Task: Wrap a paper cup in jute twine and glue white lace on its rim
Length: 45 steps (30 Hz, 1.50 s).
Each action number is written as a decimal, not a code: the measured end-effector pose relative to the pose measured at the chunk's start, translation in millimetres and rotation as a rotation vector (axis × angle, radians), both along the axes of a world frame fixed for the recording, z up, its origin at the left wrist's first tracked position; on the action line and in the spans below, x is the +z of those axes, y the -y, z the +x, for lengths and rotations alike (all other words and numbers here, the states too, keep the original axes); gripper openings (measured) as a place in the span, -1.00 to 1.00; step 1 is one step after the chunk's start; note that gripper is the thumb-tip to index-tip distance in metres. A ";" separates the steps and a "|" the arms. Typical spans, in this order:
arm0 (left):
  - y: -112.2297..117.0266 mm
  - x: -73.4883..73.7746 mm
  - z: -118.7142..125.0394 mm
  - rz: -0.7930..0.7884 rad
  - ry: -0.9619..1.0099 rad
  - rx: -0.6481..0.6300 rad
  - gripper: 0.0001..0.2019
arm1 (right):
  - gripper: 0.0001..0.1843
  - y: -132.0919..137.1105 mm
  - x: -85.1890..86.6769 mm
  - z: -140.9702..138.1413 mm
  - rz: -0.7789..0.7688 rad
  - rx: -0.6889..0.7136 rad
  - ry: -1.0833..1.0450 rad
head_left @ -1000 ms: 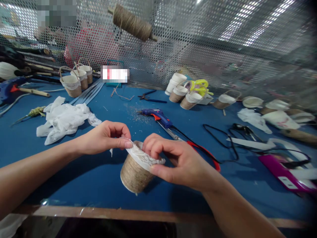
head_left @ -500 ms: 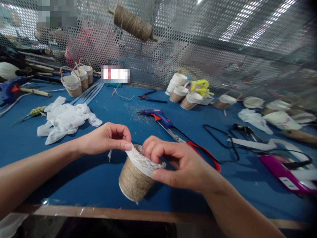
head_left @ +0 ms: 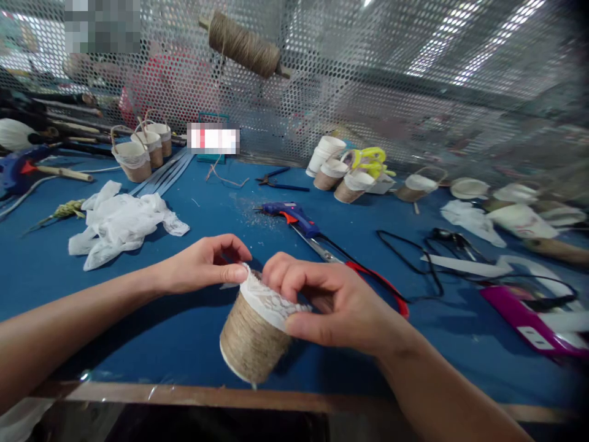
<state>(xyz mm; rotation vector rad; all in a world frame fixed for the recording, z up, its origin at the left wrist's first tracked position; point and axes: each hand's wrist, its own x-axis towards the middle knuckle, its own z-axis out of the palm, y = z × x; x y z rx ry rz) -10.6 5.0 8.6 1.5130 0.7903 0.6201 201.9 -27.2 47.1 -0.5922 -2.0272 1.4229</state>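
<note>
Since the earlier frame, the left hand (head_left: pixel 202 267) has shifted rightward, nearer the mouth of the twine-wrapped cup (head_left: pixel 253 341), and the base of the cup has swung lower, toward the near edge of the bench (head_left: pixel 175 337). The loose white end that hung below the left hand is now drawn up beside the rim.

The cup is tilted, in front of the person between both hands; whether its base touches the bench I cannot tell. A white lace band (head_left: pixel 263 303) runs around its upper edge. The left grip pinches the lace at the left of the rim between thumb and fingers. The right hand (head_left: pixel 335 304) grasps the cup wall, fingers over the rim and thumb against the band outside.

Beyond the cup lie a blue glue gun (head_left: pixel 297 216) and red-handled scissors (head_left: pixel 324 248), with pliers (head_left: pixel 281 183) farther back. A crumpled heap of white lace (head_left: pixel 122 221) rests to the left, in front of three handled cups (head_left: pixel 137 169).
</note>
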 end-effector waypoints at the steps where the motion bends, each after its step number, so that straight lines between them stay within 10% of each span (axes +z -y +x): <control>1: -0.2 -1.0 0.1 0.050 -0.034 0.058 -0.59 | -0.85 -0.4 -0.8 -0.5 0.043 -0.034 0.019; 6: 1.8 0.4 -1.5 0.271 -0.112 0.328 -0.67 | -0.87 -1.1 -3.6 -5.5 0.363 -0.264 0.092; 11: 8.7 1.4 0.7 0.337 -0.058 0.200 -0.52 | -0.85 0.2 -2.7 -8.9 0.525 -0.309 0.130; 20: 17.3 0.9 9.0 0.146 -0.064 0.059 -0.42 | -0.87 1.4 -4.4 -10.6 0.497 -0.299 0.141; 45: 22.0 -1.1 13.8 0.539 -0.403 0.272 -0.30 | -0.88 1.5 -10.8 -9.7 0.335 -0.439 0.182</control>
